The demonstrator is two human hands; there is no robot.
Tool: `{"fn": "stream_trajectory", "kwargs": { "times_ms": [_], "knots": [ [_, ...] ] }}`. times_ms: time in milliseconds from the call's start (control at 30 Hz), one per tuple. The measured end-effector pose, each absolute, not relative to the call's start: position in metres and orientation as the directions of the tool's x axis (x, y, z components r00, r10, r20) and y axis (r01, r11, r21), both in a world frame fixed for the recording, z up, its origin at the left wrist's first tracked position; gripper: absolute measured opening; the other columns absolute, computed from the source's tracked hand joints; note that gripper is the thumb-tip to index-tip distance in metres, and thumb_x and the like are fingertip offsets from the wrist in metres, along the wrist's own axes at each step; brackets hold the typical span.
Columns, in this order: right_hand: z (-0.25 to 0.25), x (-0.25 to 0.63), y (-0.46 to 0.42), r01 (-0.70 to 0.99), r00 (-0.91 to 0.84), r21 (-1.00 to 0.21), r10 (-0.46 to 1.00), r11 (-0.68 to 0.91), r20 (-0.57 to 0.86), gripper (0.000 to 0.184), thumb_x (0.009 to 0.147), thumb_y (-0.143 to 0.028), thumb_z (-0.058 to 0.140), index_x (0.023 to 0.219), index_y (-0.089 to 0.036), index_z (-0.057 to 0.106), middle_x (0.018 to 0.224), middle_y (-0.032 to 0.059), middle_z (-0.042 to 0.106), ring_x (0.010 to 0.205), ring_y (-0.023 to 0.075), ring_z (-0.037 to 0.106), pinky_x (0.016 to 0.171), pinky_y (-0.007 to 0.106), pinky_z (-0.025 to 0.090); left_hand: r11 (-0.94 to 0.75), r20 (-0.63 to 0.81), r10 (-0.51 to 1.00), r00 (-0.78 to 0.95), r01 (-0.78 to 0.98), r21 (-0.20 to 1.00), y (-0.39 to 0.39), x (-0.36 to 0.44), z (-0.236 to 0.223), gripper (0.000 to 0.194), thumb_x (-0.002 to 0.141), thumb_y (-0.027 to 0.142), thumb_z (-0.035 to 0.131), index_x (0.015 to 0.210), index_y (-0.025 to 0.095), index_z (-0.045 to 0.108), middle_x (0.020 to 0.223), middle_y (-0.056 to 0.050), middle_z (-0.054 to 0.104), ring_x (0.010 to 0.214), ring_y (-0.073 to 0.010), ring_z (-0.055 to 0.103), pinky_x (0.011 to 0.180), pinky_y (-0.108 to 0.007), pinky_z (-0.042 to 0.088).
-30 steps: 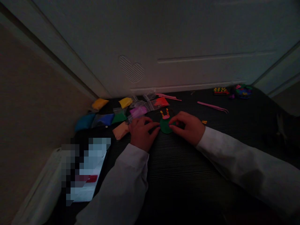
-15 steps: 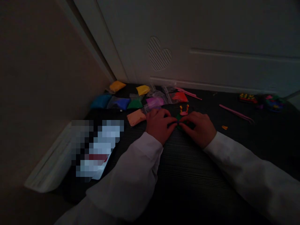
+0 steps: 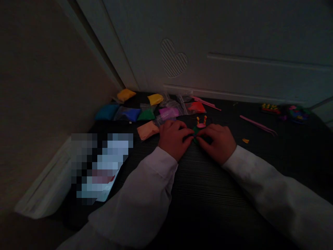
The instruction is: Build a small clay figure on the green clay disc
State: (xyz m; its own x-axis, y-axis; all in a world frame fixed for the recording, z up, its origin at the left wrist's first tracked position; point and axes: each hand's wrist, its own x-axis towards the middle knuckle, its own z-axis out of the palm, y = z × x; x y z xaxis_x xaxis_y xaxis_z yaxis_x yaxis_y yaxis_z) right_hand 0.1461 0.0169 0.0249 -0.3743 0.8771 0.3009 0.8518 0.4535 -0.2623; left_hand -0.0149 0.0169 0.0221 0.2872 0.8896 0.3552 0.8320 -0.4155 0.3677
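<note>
Both hands meet over a small green clay piece (image 3: 196, 130) on the dark table. My left hand (image 3: 172, 139) has thumb and forefinger pinched at its left side. From the right, my right hand (image 3: 218, 143) pinches at the same spot, its fingertips almost touching the left ones. Between the fingertips the clay is mostly covered, and any smaller bit there is too dark to make out. Just behind the fingers sits a pink clay piece (image 3: 201, 125) with two upright yellow-orange stalks.
Bags of coloured clay lie behind and left, among them a peach one (image 3: 147, 130) and a red one (image 3: 197, 107). Pink tools (image 3: 257, 125) lie right and at the back. A lit phone (image 3: 105, 170) is at left; finished clay figures (image 3: 298, 114) stand far right.
The whole view has shifted slightly, so things sit a little further left. Both hands keep their pinch at the green clay, with only slight finger movement.
</note>
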Motion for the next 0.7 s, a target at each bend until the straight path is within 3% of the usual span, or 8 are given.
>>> {"fn": "stream_trajectory", "kwargs": {
  "times_ms": [700],
  "knots": [
    [0.0282, 0.1431, 0.0181, 0.844, -0.329, -0.343, 0.904, 0.412, 0.273, 0.017, 0.072, -0.032, 0.048, 0.079, -0.022, 0.059, 0.082, 0.0026, 0.057, 0.077, 0.017, 0.049, 0.066, 0.03, 0.03, -0.382, 0.37, 0.9, 0.233, 0.829, 0.408, 0.0185, -0.0133, 0.0224, 0.019, 0.07, 0.036, 0.048, 0.08, 0.027, 0.061, 0.086, -0.001, 0.054, 0.089, -0.0201, 0.039, 0.075, -0.037, 0.028]
  ]
}}
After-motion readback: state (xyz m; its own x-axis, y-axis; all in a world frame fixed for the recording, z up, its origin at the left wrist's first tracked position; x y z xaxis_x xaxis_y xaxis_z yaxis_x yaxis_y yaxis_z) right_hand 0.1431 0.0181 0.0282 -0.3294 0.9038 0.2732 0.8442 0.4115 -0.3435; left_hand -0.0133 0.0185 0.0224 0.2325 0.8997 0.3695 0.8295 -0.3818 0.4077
